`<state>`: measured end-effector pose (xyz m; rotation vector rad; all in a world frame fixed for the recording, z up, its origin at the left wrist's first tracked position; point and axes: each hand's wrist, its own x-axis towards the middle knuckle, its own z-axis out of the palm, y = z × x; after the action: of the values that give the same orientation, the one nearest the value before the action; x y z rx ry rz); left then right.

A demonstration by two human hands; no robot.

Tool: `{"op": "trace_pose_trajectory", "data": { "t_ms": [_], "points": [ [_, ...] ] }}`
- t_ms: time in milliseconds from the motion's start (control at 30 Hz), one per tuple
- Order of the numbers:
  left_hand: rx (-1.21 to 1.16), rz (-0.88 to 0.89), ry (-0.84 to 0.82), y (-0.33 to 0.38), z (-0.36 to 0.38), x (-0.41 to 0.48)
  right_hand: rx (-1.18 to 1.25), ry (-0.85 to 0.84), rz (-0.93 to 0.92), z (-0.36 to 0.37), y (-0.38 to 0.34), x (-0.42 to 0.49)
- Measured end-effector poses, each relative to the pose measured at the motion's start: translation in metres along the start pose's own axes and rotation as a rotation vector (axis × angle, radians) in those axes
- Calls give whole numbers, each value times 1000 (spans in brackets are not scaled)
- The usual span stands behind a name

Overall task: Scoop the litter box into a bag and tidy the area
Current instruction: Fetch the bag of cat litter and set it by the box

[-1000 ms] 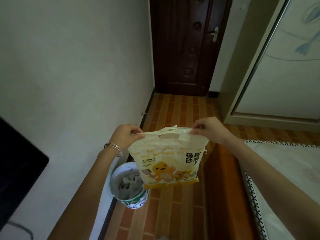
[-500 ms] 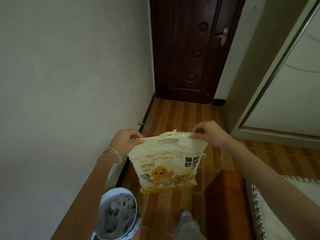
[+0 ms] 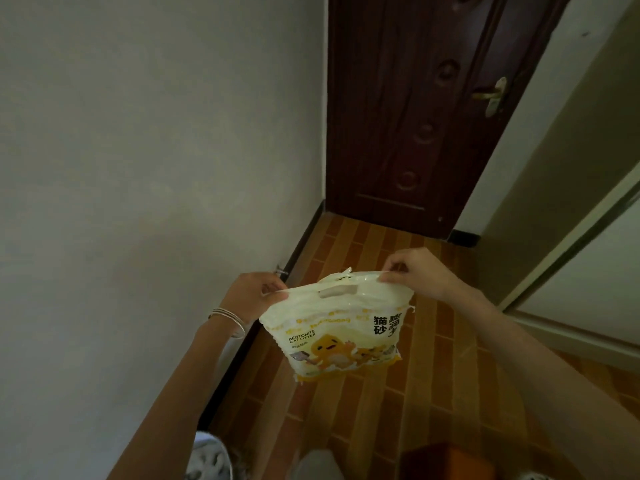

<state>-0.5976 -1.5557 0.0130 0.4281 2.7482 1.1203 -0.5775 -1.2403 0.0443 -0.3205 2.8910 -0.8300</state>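
A pale yellow cat litter bag (image 3: 337, 329) with a cartoon chick and a cut-out handle hangs in mid-air above the tiled floor. My left hand (image 3: 252, 297), with silver bangles on the wrist, pinches the bag's top left corner. My right hand (image 3: 414, 271) pinches its top right edge. The top edge is stretched taut between both hands. No litter box shows in this view.
A white bucket (image 3: 207, 459) holding scraps stands by the left wall at the bottom edge. A dark wooden door (image 3: 408, 109) closes the corridor ahead. A cabinet front (image 3: 581, 271) runs along the right. An orange wooden corner (image 3: 446, 462) and my knee (image 3: 317, 465) show below.
The view has tilted up and moved forward: the bucket and the orange furniture have slid toward the bottom edge and the door looks closer. Both hands keep holding the bag.
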Motion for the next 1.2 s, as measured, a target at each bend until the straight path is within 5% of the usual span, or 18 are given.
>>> {"op": "trace_pose_trajectory", "data": {
  "t_ms": [733,1200],
  "points": [
    [59,-76,35,-53,-23,311,43,-87,-5,-45,120,324],
    [107,-234,193,-69,-2,456,76,-215,-211,-80,196,513]
  ]
}}
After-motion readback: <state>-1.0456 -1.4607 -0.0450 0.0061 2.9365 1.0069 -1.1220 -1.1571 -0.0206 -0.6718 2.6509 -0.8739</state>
